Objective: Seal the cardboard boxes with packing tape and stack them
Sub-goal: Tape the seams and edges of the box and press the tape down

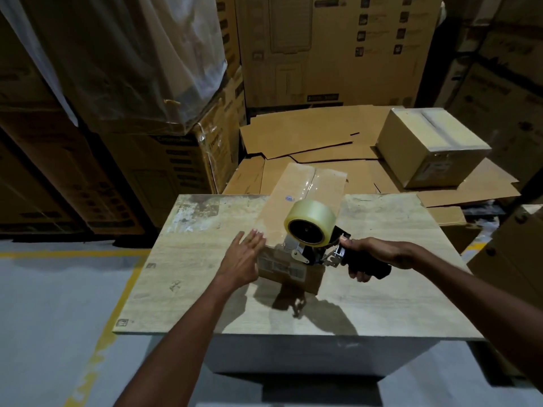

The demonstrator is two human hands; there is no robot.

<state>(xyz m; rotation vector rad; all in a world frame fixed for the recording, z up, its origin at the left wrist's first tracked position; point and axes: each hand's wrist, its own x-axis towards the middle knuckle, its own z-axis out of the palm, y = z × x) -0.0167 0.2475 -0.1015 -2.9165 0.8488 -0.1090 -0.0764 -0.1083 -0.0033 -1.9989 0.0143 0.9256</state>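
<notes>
A long cardboard box [296, 195] lies on the wooden table [205, 283], with clear tape running down its top seam. My right hand [373, 257] grips the black handle of a tape dispenser [311, 233] that carries a roll of clear tape. The dispenser sits at the box's near top edge. My left hand [244, 259] is flat with straight fingers against the box's near left corner. A second box [432, 145], sealed with tape, rests at the back right on flattened cardboard.
Flattened cardboard sheets [308, 136] are piled behind the table. Tall stacks of printed cartons [332, 48] line the back, and plastic-wrapped cartons [117, 69] stand at left. More cartons [511, 254] stand at right. Yellow floor lines [117, 306] run left of the table.
</notes>
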